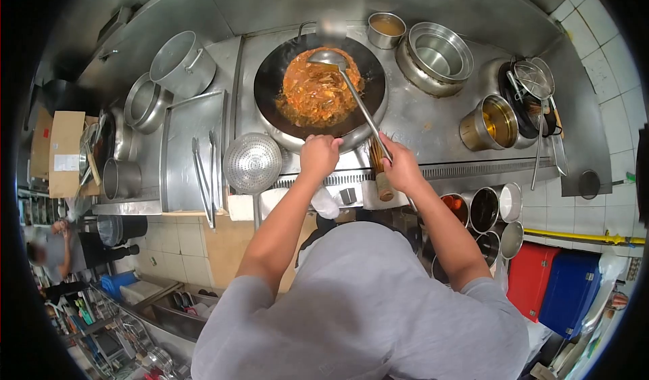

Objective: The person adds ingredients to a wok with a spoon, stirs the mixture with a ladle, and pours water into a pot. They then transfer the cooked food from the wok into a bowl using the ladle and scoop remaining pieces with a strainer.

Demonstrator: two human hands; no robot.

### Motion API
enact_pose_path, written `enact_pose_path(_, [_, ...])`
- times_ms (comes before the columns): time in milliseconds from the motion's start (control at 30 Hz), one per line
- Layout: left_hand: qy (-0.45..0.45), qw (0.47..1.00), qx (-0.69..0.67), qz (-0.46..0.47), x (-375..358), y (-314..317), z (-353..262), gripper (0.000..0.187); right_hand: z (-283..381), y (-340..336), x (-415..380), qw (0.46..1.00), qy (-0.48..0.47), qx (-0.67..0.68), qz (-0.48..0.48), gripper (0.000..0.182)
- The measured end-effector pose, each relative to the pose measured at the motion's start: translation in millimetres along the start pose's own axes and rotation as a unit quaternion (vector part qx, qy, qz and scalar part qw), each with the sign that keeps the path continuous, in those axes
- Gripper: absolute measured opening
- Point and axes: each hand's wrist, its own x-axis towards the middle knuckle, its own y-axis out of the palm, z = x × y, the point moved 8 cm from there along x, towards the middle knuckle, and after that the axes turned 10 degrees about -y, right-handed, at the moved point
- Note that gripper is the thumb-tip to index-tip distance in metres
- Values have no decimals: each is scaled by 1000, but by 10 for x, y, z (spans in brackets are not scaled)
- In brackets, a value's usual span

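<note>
A dark wok (pixel 266 86) sits on the stove, holding a heap of orange-red saucy food (pixel 307 89). My left hand (pixel 320 156) is closed at the wok's near edge; the exact spot it grips is hidden under the fingers. In my right hand (pixel 401 166) is the long handle of a metal ladle (pixel 329 58), slanting up and left into the wok. The ladle's bowl rests against the far part of the food. Just left of my right hand, a bamboo brush (pixel 383 187) stands upright. Below my left hand hangs a white cloth (pixel 325 204).
A perforated skimmer (pixel 252 164) and tongs (pixel 201 177) lie to the left, near a large pot (pixel 182 64). On the right are a pot of yellow oil (pixel 499 122), nested pots (pixel 441 52) and a strainer (pixel 532 79). Another person (pixel 57 251) is at far left.
</note>
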Motion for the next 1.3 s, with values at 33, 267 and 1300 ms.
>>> enact_pose_path(33, [-23, 1000, 3, 13, 40, 27, 47, 39, 54, -46, -28, 999, 32, 11, 1, 69])
enact_pose_path(267, [-20, 1000, 15, 9, -10, -24, 66, 39, -69, -301, -292, 993, 101, -57, 36, 71])
enact_pose_path(1300, [-45, 995, 71, 48, 75, 27, 16, 36, -124, -324, -906, 789, 312, 518, -109, 71])
